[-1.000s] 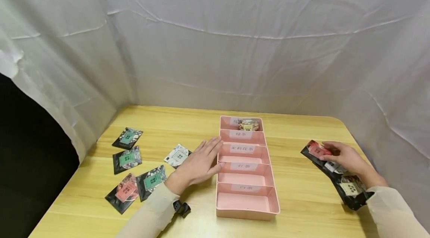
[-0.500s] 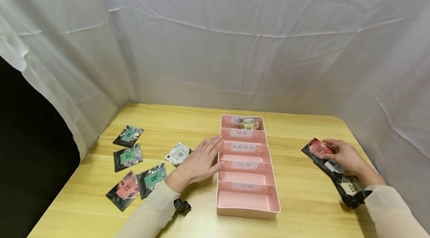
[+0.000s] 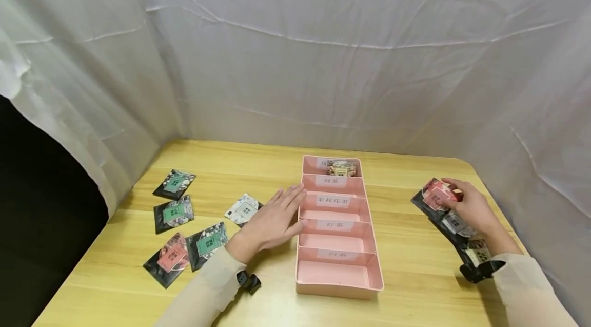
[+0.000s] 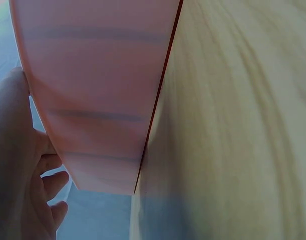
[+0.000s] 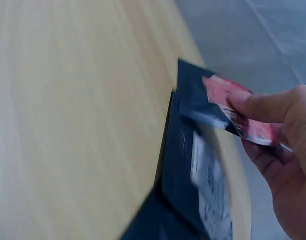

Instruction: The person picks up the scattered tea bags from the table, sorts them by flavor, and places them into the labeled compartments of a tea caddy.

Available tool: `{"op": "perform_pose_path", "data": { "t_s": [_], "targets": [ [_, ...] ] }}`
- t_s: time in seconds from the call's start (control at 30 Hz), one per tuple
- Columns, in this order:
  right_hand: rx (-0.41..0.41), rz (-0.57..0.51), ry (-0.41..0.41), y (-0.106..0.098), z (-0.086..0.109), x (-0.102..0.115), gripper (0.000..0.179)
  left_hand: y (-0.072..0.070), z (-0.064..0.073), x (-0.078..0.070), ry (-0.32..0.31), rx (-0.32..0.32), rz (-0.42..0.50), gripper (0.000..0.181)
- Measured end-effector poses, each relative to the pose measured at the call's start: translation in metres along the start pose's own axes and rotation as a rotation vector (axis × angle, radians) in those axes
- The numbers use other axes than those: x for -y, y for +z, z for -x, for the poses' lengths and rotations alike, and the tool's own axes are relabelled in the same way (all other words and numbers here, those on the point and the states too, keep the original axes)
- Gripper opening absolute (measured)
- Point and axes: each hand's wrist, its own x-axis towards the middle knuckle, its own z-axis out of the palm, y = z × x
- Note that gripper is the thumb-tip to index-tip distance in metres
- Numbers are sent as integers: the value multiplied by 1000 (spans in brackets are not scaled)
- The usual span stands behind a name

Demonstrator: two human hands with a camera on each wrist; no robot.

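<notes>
My right hand (image 3: 473, 210) pinches a black sachet with a red label (image 3: 434, 197) between thumb and fingers. In the right wrist view this red-label sachet (image 5: 218, 89) is tilted up, above a sachet with a whitish label (image 5: 205, 165). Below the hand, a yellow-label sachet (image 3: 478, 252) lies partly covered by the wrist. My left hand (image 3: 272, 220) lies with straight fingers, its fingertips touching the left rim of a pink divided tray (image 3: 339, 292). The left wrist view shows the fingers (image 4: 55, 182) along the tray's upper edge.
A floral sachet with a pale yellow label (image 3: 341, 168) sits in the tray's far compartment. Paper labels mark the compartments. On the left lie several green-label sachets (image 3: 174, 212), a red-label sachet (image 3: 173, 259) and a white one (image 3: 243, 209). A grey-white curtain (image 3: 295, 70) stands behind the table.
My right hand has raised the red-label sachet a little off the row and drawn slightly leftward, uncovering more of the white-label sachet. The left hand stays at the tray.
</notes>
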Motion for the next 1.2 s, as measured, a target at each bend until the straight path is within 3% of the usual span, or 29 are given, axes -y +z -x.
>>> {"op": "perform_pose_path", "data": {
  "t_s": [0.13,0.27,0.8,1.2],
  "targets": [
    [-59,-31,90,-1,4,15,60,0,0,0,-1,1,-3,76],
    [-111,-50,117,-2,6,32,56,-1,0,0,5,-4,0,76],
    [-267,-182,-10,13,13,90,42,-1,0,1,13,-20,1,78],
    [-284,-236,-104,20,16,128,38,-1,1,1,18,-20,4,77]
  ]
}}
